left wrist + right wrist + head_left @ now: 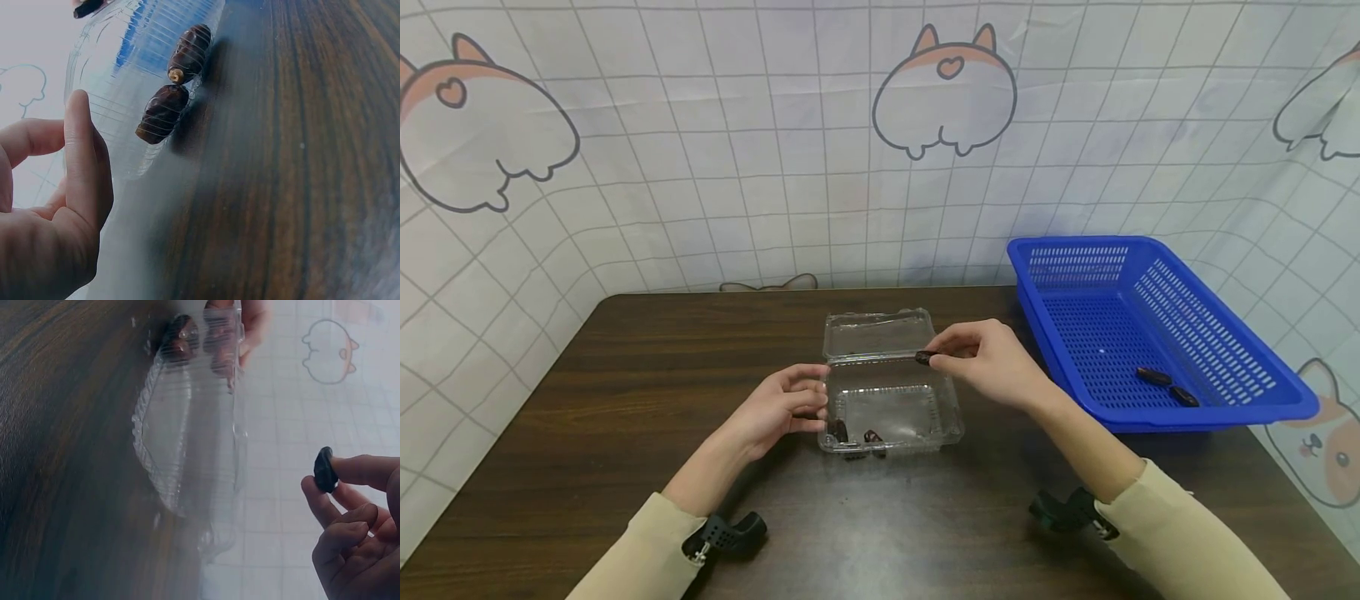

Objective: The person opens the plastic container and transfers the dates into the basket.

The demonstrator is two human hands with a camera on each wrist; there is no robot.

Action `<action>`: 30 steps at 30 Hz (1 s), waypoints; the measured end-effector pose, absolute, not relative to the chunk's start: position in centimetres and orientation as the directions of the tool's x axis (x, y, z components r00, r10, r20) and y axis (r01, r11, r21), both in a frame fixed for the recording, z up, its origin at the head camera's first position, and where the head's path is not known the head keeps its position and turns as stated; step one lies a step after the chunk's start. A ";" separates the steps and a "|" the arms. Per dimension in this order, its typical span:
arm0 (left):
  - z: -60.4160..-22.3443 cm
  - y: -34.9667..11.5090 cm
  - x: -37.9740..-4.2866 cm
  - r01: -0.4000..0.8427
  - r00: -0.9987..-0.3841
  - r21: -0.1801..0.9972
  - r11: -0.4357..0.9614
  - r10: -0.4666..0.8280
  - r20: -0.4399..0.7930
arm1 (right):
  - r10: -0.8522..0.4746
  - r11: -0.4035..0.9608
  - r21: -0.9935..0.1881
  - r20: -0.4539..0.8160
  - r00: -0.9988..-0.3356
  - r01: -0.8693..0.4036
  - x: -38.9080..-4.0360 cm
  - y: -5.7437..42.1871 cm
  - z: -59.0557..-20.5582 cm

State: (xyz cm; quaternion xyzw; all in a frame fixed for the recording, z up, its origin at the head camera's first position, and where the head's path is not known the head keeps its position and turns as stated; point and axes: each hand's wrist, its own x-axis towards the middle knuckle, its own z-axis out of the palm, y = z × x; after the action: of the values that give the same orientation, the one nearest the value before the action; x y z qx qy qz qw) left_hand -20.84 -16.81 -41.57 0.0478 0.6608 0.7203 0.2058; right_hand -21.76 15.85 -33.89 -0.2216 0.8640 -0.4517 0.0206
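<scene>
My right hand [996, 362] pinches a dark date [925, 357] between thumb and fingertips, above the right side of a clear plastic clamshell box [895, 417]. The same date [325, 470] shows dark against the backdrop in the right wrist view. The box's hinged lid [880, 335] lies back, away from me. Along the box's left side rests my left hand [778, 408], its fingers extended at the wall. Two dates lie inside the box near its front wall; the left wrist view shows one date [190, 53] beside another date [162, 114] through the ribbed plastic.
A blue slotted plastic basket [1037, 325] stands at the right of the dark wood table [587, 417], with two dates [1153, 377] on its floor. Behind the table hangs a white gridded cloth [737, 167] with cartoon animals. Both wrists wear black straps.
</scene>
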 end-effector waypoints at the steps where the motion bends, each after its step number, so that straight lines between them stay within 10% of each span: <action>1: -41.6 -16.8 -20.8 -0.232 -0.911 0.972 -0.042 0.361 -0.202 | -0.397 0.498 -0.788 0.164 -0.903 -0.362 -21.7 16.0 -33.8; 30: -41.6 -16.8 -20.9 -0.245 -0.909 0.969 -0.041 0.357 -0.215 | -0.267 0.580 -0.760 0.163 -0.950 -0.294 -20.8 21.2 -31.9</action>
State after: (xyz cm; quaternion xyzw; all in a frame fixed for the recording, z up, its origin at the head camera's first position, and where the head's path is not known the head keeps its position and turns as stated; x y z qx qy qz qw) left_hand -20.87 -16.77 -41.64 0.0422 0.6604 0.7201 0.2089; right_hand -20.83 21.22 -31.88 -0.1578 0.8886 -0.4303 -0.0152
